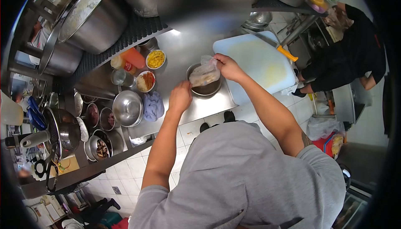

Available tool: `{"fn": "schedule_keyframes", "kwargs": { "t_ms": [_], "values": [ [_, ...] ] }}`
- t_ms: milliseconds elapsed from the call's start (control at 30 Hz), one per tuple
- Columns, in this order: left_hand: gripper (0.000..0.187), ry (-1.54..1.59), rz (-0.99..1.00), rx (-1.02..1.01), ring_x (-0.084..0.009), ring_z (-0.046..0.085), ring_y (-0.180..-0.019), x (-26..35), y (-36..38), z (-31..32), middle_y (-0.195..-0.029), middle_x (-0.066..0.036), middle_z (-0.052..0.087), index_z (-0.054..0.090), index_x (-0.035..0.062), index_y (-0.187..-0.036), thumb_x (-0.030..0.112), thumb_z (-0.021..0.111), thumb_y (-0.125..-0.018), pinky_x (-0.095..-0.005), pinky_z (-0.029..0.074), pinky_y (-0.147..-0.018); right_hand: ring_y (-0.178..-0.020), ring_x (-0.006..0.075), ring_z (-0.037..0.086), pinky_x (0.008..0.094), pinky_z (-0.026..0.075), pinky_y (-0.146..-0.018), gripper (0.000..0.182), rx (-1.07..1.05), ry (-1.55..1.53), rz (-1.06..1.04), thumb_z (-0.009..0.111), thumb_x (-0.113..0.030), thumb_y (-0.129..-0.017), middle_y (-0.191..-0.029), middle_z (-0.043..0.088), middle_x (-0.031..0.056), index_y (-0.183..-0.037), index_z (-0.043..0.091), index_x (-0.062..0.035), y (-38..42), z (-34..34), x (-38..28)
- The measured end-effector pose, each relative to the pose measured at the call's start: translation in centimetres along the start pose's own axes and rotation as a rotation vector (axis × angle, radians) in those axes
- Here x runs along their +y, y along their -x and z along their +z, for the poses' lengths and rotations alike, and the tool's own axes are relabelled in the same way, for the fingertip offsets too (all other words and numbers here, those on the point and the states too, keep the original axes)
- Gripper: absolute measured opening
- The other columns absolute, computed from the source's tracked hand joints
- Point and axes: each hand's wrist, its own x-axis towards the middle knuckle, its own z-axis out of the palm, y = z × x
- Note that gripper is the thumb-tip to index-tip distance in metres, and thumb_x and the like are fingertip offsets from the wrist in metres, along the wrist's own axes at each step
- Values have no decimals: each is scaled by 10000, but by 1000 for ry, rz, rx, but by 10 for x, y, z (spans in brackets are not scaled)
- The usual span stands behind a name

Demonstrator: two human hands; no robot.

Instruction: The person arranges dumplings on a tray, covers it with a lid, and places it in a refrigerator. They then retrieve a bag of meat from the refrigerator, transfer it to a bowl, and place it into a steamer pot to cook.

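A clear plastic bag (205, 72) with pale brownish contents hangs over a round metal pot (214, 89) on the steel counter. My right hand (228, 67) pinches the bag's upper end near the cutting board. On the other side, my left hand (180, 97) is closed at the bag's lower left end, beside the pot's rim. What exactly fills the bag is too blurred to name. The bag covers much of the pot's opening.
A pale blue cutting board (255, 59) with an orange-handled knife (287, 53) lies right. Left are a crumpled cloth (153, 106), metal bowls (127, 107) and a yellow-filled bowl (156, 59). A shelf (119, 47) with pots overhangs. Another person (346, 53) bends at right.
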Motion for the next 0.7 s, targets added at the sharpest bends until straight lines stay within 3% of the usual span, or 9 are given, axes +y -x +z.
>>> {"fn": "schedule_keyframes", "kwargs": {
  "t_ms": [100, 200, 333, 400, 567, 700],
  "values": [
    [125, -60, 64, 3, -406, 634, -857, 29, -25, -28, -922, -206, 647, 592, 14, -912, 113, 516, -903, -496, 505, -755, -948, 331, 634, 379, 481, -841, 266, 87, -21, -87, 460, -101, -916, -1019, 665, 191, -1122, 605, -15, 7, 4, -31],
    [109, -144, 45, -94, -423, 622, -858, 32, -28, -34, -925, -200, 647, 589, 23, -881, 115, 530, -883, -506, 499, -747, -931, 355, 636, 392, 485, -830, 273, 84, 56, -74, 462, -99, -910, -1022, 666, 197, -1133, 597, -17, 9, 1, -46],
    [120, -176, 38, -161, -426, 623, -843, 29, -21, -33, -927, -203, 647, 597, 26, -894, 128, 537, -872, -506, 502, -744, -915, 340, 642, 391, 486, -818, 255, 141, -47, -87, 459, -88, -905, -992, 669, 183, -1108, 598, -21, 10, 17, -33],
    [119, -103, 100, -9, -418, 629, -854, 31, -27, -32, -913, -216, 642, 574, 7, -863, 113, 521, -850, -509, 505, -746, -872, 175, 624, 312, 488, -819, 228, 181, -148, -142, 404, 3, -909, -932, 662, 88, -1026, 600, -16, 6, 16, -43],
    [102, -53, 92, -13, -419, 619, -831, 40, -24, -30, -890, -214, 636, 573, 0, -874, 91, 535, -846, -503, 500, -732, -857, 227, 646, 335, 490, -797, 233, 151, -499, -106, 408, -20, -902, -952, 653, 117, -1063, 576, -8, 10, 16, -69],
    [85, -32, 94, 34, -416, 613, -846, 36, -21, -29, -887, -212, 626, 565, 3, -889, 70, 534, -847, -502, 492, -740, -794, 156, 586, 288, 471, -750, 237, 255, -469, -145, 404, 20, -893, -932, 618, 65, -1052, 574, -17, 10, 16, -75]
  ]
}}
